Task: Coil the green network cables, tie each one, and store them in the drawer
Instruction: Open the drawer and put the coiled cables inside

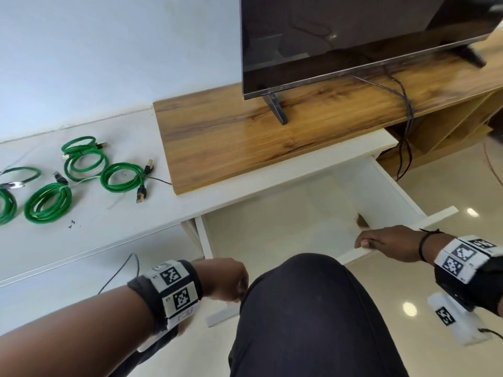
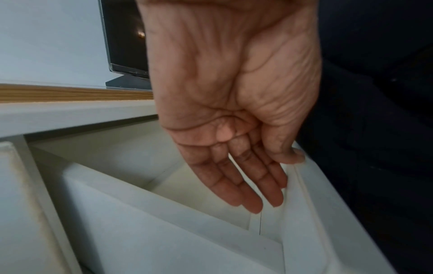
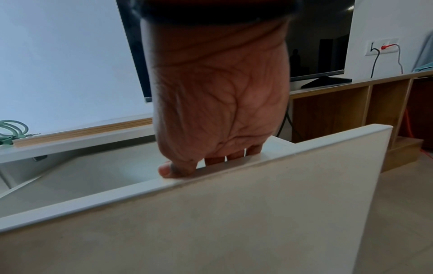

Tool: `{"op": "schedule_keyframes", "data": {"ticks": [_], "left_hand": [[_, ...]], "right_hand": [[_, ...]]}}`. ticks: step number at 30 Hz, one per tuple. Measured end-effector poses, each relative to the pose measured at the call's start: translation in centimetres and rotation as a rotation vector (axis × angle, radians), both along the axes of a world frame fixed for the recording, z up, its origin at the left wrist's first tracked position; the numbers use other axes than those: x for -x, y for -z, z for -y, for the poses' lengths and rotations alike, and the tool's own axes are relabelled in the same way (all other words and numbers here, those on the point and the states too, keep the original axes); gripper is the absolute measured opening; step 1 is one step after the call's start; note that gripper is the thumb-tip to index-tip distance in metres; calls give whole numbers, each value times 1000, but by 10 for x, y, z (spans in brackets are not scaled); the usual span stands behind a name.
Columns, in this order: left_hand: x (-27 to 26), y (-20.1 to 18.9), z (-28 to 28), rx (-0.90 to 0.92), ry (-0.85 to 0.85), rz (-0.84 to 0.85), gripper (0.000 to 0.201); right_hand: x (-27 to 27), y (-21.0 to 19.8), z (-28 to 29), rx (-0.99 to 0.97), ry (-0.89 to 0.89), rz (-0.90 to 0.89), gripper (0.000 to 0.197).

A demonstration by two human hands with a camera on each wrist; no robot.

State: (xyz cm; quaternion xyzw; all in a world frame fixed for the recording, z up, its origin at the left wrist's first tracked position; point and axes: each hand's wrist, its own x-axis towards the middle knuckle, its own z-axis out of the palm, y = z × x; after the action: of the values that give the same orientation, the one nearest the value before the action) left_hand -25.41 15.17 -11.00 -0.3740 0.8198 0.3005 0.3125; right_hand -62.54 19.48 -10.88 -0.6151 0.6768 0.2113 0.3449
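coiled green cables [image 1: 81, 175] on white top [image 1: 190, 197], wood slab [image 1: 245, 137] beside

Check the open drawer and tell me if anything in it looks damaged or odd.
One thing: a small brown mark, like a chip or stain, on the drawer floor at its right inner wall, just beyond the right hand gripping the front panel. The cause is unclear. Otherwise the drawer looks bare and sound.
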Motion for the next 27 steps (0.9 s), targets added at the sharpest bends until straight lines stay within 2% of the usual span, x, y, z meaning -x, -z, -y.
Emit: {"op": "schedule_keyframes", "data": {"ticks": [4,9,12,14,17,21,25,27], "left_hand": [[-4,3,1,-28,-37,-37,19],[-21,-4,6,-7,-75,-64,29],[-48,-21,21,28,-152,-122,27],[-77,-39,38,84,-210,-162,26],[-132,-73,71,212,-345,-239,22],[-217,-103,109,421,-583,-305,17],[-293,-98,132,562,-670,-146,16],[-319,-82,137,602,-643,-38,26]], "right_hand": [[-3,-3,0,3,18,-13,19],[-11,-11,15,-103,-42,-33,25],[-28,-24,43,-210,-181,-203,20],[-51,-41,74,-206,-252,-328,24],[-108,-73,134,8,-341,-354,24],[-225,-103,207,277,-528,-299,28],[-347,-110,237,427,-599,-115,31],[-393,-98,240,422,-612,-17,32]]}}
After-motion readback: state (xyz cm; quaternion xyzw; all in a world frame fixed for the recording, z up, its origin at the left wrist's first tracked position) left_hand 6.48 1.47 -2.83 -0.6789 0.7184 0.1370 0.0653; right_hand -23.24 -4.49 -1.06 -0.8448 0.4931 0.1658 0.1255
